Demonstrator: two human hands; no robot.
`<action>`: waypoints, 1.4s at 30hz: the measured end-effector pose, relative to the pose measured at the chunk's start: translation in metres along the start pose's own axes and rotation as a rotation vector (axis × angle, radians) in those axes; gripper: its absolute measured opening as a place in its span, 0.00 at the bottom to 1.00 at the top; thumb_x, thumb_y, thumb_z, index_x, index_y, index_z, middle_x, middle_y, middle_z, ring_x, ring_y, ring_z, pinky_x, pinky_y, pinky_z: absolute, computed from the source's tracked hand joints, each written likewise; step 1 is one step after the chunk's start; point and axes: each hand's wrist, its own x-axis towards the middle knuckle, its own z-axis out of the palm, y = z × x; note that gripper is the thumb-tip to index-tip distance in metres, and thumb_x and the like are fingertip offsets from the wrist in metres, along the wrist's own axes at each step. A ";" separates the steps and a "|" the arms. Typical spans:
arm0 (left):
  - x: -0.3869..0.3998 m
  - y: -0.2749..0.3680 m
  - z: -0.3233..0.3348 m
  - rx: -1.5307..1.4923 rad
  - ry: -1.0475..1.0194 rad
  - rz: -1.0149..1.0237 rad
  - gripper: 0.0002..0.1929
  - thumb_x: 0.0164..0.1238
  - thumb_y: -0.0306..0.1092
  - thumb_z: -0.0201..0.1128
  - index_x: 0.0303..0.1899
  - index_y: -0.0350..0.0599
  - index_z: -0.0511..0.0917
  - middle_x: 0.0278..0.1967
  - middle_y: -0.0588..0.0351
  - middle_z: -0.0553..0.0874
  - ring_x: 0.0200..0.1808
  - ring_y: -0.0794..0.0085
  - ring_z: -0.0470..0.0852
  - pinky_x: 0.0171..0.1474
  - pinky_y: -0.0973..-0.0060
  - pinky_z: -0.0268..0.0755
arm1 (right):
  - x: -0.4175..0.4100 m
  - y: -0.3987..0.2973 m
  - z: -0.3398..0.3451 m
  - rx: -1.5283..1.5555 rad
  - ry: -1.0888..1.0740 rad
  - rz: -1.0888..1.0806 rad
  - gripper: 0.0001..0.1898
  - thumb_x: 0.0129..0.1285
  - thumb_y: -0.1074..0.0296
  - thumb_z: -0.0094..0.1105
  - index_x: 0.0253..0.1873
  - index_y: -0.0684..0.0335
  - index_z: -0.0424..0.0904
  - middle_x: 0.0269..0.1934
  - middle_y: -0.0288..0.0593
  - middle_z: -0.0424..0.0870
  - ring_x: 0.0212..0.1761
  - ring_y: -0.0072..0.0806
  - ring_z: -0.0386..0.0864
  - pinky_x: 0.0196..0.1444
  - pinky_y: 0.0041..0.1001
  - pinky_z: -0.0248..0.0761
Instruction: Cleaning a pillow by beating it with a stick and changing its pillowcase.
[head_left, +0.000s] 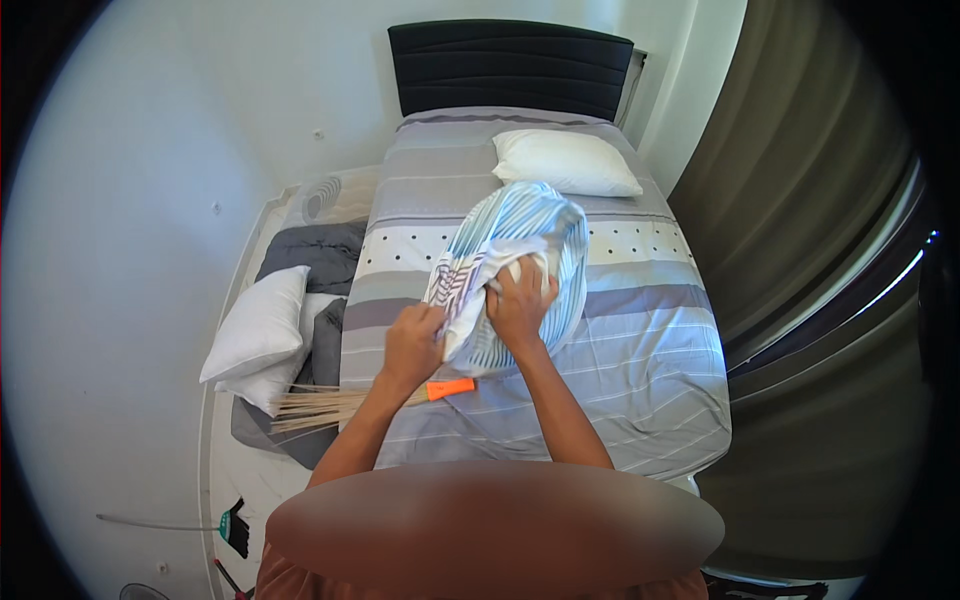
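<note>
A pillowcase (555, 214) with blue, white and purple stripes is bunched up over the middle of the bed. My left hand (416, 339) grips its edge on the near left side. Inside the fold, my right hand (523, 296) has its fingers curled into white fabric (517, 251), perhaps part of a pillow; the cloth hides how far it reaches. Under these, the bed (645, 360) wears a grey striped sheet with a dotted white band. A stick broom (450, 388) with an orange handle lies beneath my left forearm.
A white pillow (566, 161) lies near the black headboard (510, 71). On the left floor, two more white pillows (259, 330) rest against dark grey bedding (311, 251). A broom with a green head (234, 529) lies lower left. Brown curtains (795, 150) hang along the right.
</note>
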 end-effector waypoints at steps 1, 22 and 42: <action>-0.001 0.002 0.002 0.021 -0.056 0.047 0.08 0.48 0.28 0.64 0.28 0.43 0.73 0.26 0.49 0.75 0.31 0.52 0.77 0.35 0.60 0.69 | 0.005 -0.004 0.006 -0.002 0.016 0.011 0.15 0.50 0.64 0.69 0.44 0.54 0.80 0.59 0.47 0.70 0.66 0.41 0.64 0.62 0.56 0.50; -0.015 -0.002 -0.028 0.043 -0.152 -0.093 0.15 0.45 0.21 0.60 0.38 0.45 0.72 0.35 0.52 0.77 0.37 0.54 0.80 0.34 0.59 0.73 | -0.025 -0.052 0.062 0.153 -0.203 -0.329 0.32 0.55 0.53 0.60 0.66 0.55 0.72 0.65 0.49 0.73 0.67 0.43 0.69 0.73 0.59 0.35; -0.025 -0.006 0.031 -0.156 -0.224 0.136 0.06 0.63 0.35 0.59 0.29 0.46 0.78 0.27 0.56 0.81 0.32 0.60 0.77 0.43 0.60 0.60 | 0.008 -0.008 -0.068 0.367 -0.513 -0.703 0.10 0.56 0.65 0.64 0.27 0.60 0.72 0.24 0.41 0.71 0.29 0.39 0.73 0.36 0.37 0.66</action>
